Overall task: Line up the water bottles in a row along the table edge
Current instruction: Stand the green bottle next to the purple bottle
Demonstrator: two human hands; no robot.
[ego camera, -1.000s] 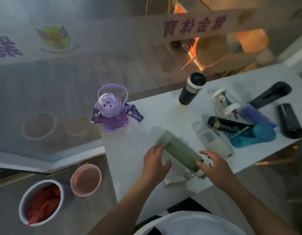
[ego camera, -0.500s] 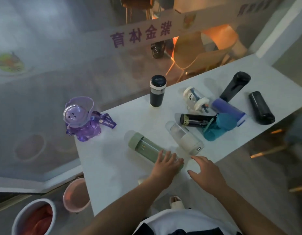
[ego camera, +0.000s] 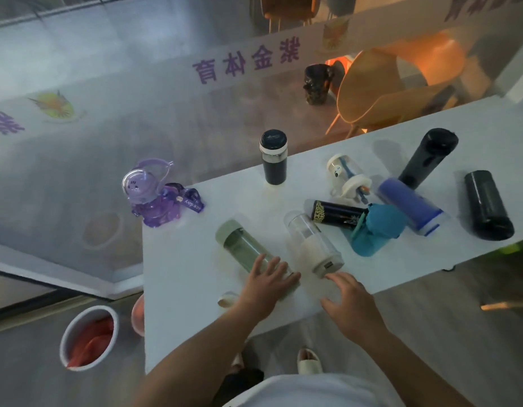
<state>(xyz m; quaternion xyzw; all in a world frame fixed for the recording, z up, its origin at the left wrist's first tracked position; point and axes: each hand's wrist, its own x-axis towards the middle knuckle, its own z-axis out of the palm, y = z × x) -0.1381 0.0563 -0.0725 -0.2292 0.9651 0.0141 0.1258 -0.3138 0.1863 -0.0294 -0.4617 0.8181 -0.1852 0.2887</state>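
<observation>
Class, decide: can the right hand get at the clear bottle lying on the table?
Probably yes: the right hand hovers open just short of the clear bottle, with nothing between them.

A second earlier both hands were on the green bottle [ego camera: 239, 245]: the left hand [ego camera: 264, 284] at its middle, the right hand [ego camera: 352, 304] at its bottom end. The left hand slid down to lie with straight fingers on that end. The right hand let go and hung with relaxed fingers beside the clear bottle [ego camera: 313, 245].
</observation>
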